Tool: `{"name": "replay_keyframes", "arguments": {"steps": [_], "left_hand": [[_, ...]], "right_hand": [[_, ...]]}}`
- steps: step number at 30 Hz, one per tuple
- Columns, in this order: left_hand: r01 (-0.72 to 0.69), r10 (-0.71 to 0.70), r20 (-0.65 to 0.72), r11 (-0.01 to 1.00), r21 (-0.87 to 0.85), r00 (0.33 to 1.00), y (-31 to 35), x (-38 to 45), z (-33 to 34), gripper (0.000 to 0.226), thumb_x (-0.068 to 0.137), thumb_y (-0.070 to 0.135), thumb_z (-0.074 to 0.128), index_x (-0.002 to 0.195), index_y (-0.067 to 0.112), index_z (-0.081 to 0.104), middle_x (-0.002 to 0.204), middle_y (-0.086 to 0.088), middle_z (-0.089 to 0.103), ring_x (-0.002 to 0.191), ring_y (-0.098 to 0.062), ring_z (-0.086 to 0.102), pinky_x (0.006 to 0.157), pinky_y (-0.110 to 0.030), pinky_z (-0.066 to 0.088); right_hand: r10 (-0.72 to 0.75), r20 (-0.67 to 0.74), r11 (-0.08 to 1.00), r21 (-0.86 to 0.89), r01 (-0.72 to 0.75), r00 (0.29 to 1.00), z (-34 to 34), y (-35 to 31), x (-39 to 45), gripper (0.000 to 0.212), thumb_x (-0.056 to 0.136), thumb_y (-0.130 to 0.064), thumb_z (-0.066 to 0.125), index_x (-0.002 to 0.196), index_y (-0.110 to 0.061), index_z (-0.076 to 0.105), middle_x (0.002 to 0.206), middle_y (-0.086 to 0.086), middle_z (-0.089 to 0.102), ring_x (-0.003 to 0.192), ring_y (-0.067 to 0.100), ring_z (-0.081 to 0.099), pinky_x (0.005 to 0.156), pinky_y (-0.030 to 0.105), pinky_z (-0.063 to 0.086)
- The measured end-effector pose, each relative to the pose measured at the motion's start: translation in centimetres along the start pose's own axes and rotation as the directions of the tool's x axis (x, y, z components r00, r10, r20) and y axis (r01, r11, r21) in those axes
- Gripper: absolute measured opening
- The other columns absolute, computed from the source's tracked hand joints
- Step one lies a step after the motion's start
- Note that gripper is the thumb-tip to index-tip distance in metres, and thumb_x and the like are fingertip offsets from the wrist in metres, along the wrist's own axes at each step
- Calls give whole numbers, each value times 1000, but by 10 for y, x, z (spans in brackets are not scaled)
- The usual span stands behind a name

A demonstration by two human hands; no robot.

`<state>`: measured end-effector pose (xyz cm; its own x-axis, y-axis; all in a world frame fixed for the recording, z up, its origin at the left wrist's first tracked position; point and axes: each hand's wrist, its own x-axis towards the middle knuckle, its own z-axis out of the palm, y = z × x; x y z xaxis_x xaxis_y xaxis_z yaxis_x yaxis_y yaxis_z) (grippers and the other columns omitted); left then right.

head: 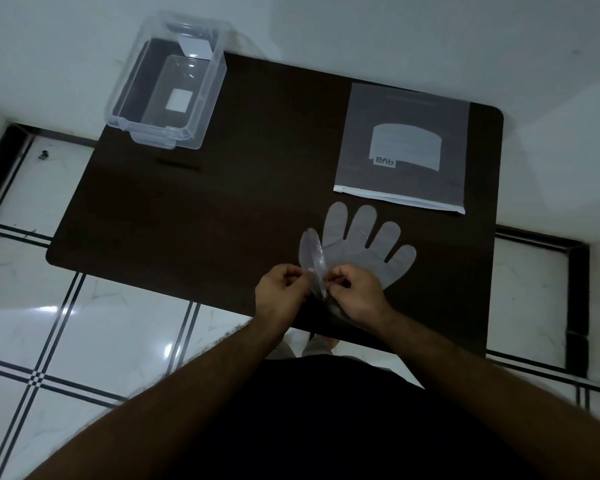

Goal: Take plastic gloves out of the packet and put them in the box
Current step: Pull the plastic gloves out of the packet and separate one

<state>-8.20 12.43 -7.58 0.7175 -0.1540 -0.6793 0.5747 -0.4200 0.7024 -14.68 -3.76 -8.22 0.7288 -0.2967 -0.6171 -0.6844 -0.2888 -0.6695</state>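
Both hands [321, 289] pinching glove [361, 244] edge — box [174, 88] far-left, packet [402, 147] beyond

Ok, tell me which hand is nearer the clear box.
Left. The left hand sits on the clear box's side; the right hand is beyond it, toward the packet.

We see a clear, glossy hard-plastic box [167, 88] at the table's [187, 209] far left corner; the tabletop is dark, matt, smooth. The packet [402, 147] near the right edge is frosted, semi-transparent film w/ a white strip. The gloves [361, 244] are thin, translucent plastic, slightly shiny. Floor tiles [94, 323] are polished, glossy.
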Motion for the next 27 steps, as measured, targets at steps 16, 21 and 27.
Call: {"name": "replay_keyframes", "arguments": {"steps": [16, 21, 27], "left_hand": [[-694, 539, 479, 318, 646, 693, 20, 6, 2, 39, 102, 25, 58, 140, 17, 62, 149, -4, 58, 135, -21, 53, 115, -40, 44], [-679, 548, 427, 426, 598, 719, 29, 24, 26, 24, 106, 20, 56, 130, 20, 59, 138, -1, 61, 126, -15, 56, 109, -36, 48], [-734, 556, 515, 297, 610, 653, 36, 38, 51, 24, 106, 23, 57, 129, 18, 60, 134, -4, 63, 122, -20, 58, 105, -37, 51]], "right_hand": [[96, -56, 972, 219, -82, 994, -27, -14, -6, 11, 101, -13, 63, 98, -15, 73, 101, 2, 72, 95, 18, 70, 86, 38, 60], [202, -156, 862, 496, -100, 967, -46, -19, -11, 14, 100, -5, 59, 97, 1, 71, 91, 13, 68, 85, 24, 62, 76, 37, 54], [274, -209, 794, 600, -98, 939, -72, -18, -9, 14, 98, -3, 56, 91, -9, 66, 82, 1, 65, 72, 12, 61, 63, 28, 49]]}}
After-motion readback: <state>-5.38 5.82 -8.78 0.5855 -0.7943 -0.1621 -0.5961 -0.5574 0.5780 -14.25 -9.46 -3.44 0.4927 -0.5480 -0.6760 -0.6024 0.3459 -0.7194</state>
